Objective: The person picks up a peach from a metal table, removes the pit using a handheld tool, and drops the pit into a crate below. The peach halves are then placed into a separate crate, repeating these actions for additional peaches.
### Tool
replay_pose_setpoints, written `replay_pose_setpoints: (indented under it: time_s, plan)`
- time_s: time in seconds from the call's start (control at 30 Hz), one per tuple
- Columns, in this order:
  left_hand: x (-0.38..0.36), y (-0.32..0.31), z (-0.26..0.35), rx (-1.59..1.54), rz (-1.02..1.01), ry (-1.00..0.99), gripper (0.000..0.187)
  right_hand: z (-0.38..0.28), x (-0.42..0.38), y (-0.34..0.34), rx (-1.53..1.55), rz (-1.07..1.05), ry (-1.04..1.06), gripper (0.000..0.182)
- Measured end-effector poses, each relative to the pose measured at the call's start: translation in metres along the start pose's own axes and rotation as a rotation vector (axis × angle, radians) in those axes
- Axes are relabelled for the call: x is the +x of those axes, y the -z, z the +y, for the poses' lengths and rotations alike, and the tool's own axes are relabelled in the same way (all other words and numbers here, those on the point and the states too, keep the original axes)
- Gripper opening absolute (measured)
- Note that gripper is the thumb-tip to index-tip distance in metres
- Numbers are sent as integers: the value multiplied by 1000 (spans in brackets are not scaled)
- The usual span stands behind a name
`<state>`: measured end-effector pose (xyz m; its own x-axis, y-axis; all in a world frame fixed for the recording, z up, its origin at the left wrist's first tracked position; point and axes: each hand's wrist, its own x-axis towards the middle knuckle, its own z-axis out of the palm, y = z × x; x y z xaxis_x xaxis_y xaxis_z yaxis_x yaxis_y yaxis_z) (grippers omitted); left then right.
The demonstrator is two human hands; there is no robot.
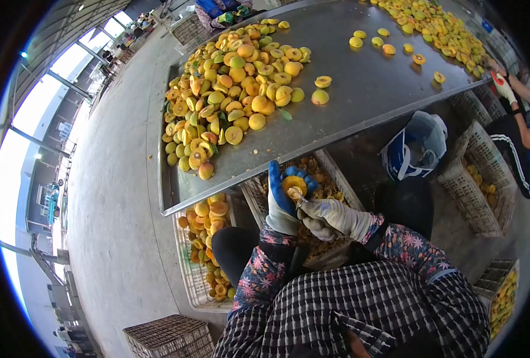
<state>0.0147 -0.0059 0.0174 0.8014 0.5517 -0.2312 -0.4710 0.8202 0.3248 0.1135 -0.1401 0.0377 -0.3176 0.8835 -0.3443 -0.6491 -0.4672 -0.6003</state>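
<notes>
My left hand (281, 206), in a blue-and-white glove, is wrapped around a halved yellow peach (293, 182) with its cut face up. My right hand (336, 219), in a soiled pale glove, is closed, its fingertips right at that peach half. A small pale tip shows against the flesh there, but what the right hand grips is mostly hidden. Under both hands stands a crate (341, 179) with brownish peach pits and scraps. A large heap of halved peaches (235, 83) lies on the metal table (336, 89) in front of me.
At my left stands a crate of peach halves (208, 238). A bucket (417, 146) and another crate (476, 179) are to the right. An upturned-looking crate (168, 337) sits lower left. Co-workers' gloved hands (503, 88) show at the table's right and far edges.
</notes>
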Motion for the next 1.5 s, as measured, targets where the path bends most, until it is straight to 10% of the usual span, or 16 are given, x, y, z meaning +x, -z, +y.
replay_pose_setpoints:
  time_s: [0.3, 0.43, 0.47, 0.63, 0.77, 0.93, 1.03, 1.07, 1.23, 1.37, 1.5]
  plan:
    - [-9, 13, 25, 103, 79, -295, 38, -11, -18, 12, -445, -42, 8, 44]
    - [-37, 20, 74, 499, 186, -655, 44, 12, -5, 40, -1755, 251, 225, 49]
    - [-49, 24, 95, 772, 302, -722, 44, 12, -4, 39, -1735, 238, -64, 57]
    - [-75, 46, 188, 1963, 784, -652, 47, 6, -17, 16, -1764, 69, -155, 50]
    - [3, -3, 168, 1598, 370, -465, 48, 15, 4, 32, -1566, 30, -377, 44]
    - [146, -51, 92, 1961, 139, -343, 46, 2, 4, 52, -1450, -15, -387, 48]
    - [227, -58, 44, 2210, 5, -454, 57, 44, 0, 98, -1392, -49, 118, 35]
    - [249, -53, 27, 2243, 28, -466, 58, -7, -16, 56, -1568, 15, -221, 45]
    - [306, -52, -10, 2411, 120, -235, 64, 4, -3, 87, -1308, -52, -229, 51]
    - [299, -43, 16, 2290, -58, -230, 60, -6, -12, 73, -1396, -23, -203, 46]
    - [251, -12, 56, 696, 88, 52, 46, 5, -18, 72, -1496, 38, 180, 48]
